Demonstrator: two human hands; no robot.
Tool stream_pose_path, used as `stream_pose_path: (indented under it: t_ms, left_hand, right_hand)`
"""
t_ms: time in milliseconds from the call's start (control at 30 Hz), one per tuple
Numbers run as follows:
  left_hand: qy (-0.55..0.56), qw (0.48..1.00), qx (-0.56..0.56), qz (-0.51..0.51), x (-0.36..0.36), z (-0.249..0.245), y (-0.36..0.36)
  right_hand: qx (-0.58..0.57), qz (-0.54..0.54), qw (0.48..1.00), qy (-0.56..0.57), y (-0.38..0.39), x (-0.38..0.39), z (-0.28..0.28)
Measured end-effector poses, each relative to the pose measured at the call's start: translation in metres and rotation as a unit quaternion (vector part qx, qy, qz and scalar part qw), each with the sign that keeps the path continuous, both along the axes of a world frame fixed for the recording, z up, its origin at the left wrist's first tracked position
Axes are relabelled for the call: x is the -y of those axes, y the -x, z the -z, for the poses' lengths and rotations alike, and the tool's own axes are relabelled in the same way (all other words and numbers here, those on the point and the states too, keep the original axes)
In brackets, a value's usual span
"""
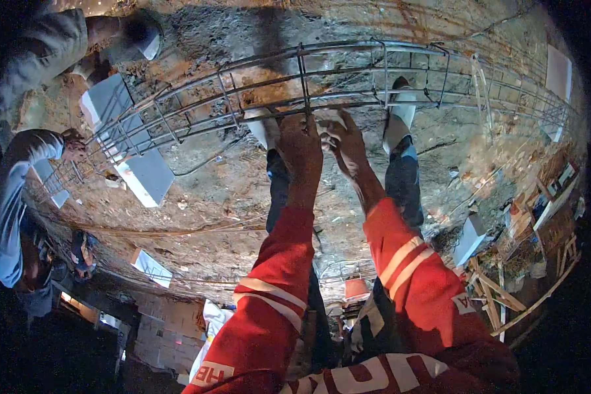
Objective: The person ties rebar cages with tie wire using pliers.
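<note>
A long rebar cage [338, 72] of thin steel bars and stirrups runs across the upper view. My left hand [300, 148] is closed in a fist at the lower bar, right below a dark stirrup [302, 71]; what it grips is hidden. Just beside it, my right hand [348, 146] has its fingers bent, thumb and fingertips close to the left hand. Anything held between those fingertips is too small to make out. Both hands are at the cage's near side, between my two shoes.
White blocks [144, 176] lie under and near the cage at left, with another [471, 240] at right. A co-worker's hand [74, 148] is at the cage's left end; another person's leg [49, 49] is at upper left. Wooden scraps [496, 292] lie at lower right.
</note>
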State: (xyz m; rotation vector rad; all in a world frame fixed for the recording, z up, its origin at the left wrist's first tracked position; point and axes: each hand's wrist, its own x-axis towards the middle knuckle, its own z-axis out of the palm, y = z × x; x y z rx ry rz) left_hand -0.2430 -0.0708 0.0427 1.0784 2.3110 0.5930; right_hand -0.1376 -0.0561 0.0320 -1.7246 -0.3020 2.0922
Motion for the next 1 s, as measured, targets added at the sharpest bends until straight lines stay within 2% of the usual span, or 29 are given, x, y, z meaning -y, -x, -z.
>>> stream_pose_path:
  t_ms: [67,100,133,167,200,233,267,333,367,433,467,533,567,600,633,667,700,733,767,800,833,867,933,967,1000]
  left_hand:
    - [0.013,0.999,-0.02,0.021,0.0,-0.001,0.002]
    - [0.054,0.998,0.018,-0.002,0.0,-0.001,0.001]
    - [0.056,0.998,0.019,-0.001,0.003,0.0,0.002]
    - [0.011,1.0,-0.002,0.01,0.004,0.004,0.003]
    - [-0.037,0.999,-0.021,0.021,0.003,0.005,0.002]
    - [0.025,1.0,0.005,-0.004,-0.001,-0.005,0.002]
    - [0.021,1.0,0.007,-0.006,-0.002,-0.009,0.003]
    - [0.002,0.999,0.027,-0.042,-0.004,-0.012,0.005]
    - [0.0,0.999,0.026,-0.044,-0.005,-0.014,0.006]
    - [0.043,0.997,0.039,-0.054,-0.005,-0.015,0.007]
    - [0.066,0.995,0.045,-0.059,-0.004,-0.016,0.008]
    - [0.059,0.996,0.045,-0.058,-0.002,-0.015,0.011]
    - [0.05,0.996,0.047,-0.054,-0.001,-0.015,0.011]
    - [0.051,0.996,0.05,-0.056,0.0,-0.014,0.012]
    - [0.051,0.992,0.092,-0.07,0.0,-0.013,0.015]
    - [0.05,0.986,0.131,-0.084,0.0,-0.013,0.017]
    - [0.056,0.978,0.165,-0.113,0.001,-0.014,0.016]
    - [0.057,0.978,0.164,-0.115,0.004,-0.01,0.019]
    - [0.07,0.92,0.321,-0.215,0.008,-0.006,0.023]
    - [0.079,0.826,0.467,-0.306,0.011,-0.002,0.027]
    - [0.146,0.774,0.532,-0.31,0.012,0.002,0.035]
    - [0.145,0.773,0.534,-0.31,0.012,0.006,0.039]
    - [0.186,0.796,0.517,-0.255,0.012,0.009,0.045]
    - [0.217,0.796,0.525,-0.21,0.011,0.01,0.051]
    - [0.218,0.795,0.526,-0.211,0.011,0.009,0.053]
  right_hand:
    - [-0.07,0.137,0.988,0.003,0.012,-0.004,0.018]
    - [-0.064,0.087,0.993,-0.052,0.014,-0.003,0.024]
    - [-0.063,0.088,0.993,-0.05,0.014,0.002,0.039]
    - [0.162,-0.077,0.947,-0.268,0.012,0.01,0.059]
    - [0.368,-0.233,0.778,-0.453,0.008,0.013,0.069]
    - [0.425,-0.238,0.744,-0.457,0.003,0.017,0.06]
    - [0.445,-0.301,0.756,-0.373,0.008,0.002,0.024]
    - [0.458,-0.369,0.747,-0.311,0.008,-0.005,-0.003]
    - [0.458,-0.369,0.745,-0.314,0.008,-0.003,-0.01]
    - [0.49,-0.401,0.644,-0.43,0.006,-0.001,-0.017]
    - [0.488,-0.402,0.644,-0.431,0.005,0.0,-0.015]
    - [0.448,-0.401,0.607,-0.52,0.0,0.004,-0.011]
    - [0.407,-0.465,0.624,-0.478,-0.003,0.008,-0.01]
    - [0.408,-0.469,0.622,-0.477,-0.003,0.016,-0.011]
    - [0.313,-0.379,0.811,-0.318,0.003,0.021,-0.018]
    - [0.194,-0.259,0.936,-0.135,0.009,0.023,-0.023]
    - [0.243,-0.272,0.902,-0.232,0.011,0.03,-0.017]
    - [0.241,-0.274,0.902,-0.232,0.018,0.035,-0.016]
    - [0.283,-0.246,0.892,-0.252,0.025,0.043,-0.017]
    - [0.326,-0.217,0.879,-0.273,0.03,0.05,-0.019]
    - [0.344,-0.217,0.869,-0.283,0.036,0.055,-0.024]
    - [0.308,-0.18,0.906,-0.227,0.041,0.055,-0.034]
    - [0.384,-0.24,0.83,-0.325,0.049,0.054,-0.034]
    - [0.384,-0.241,0.83,-0.325,0.052,0.05,-0.038]
    - [0.364,-0.258,0.837,-0.316,0.052,0.047,-0.042]
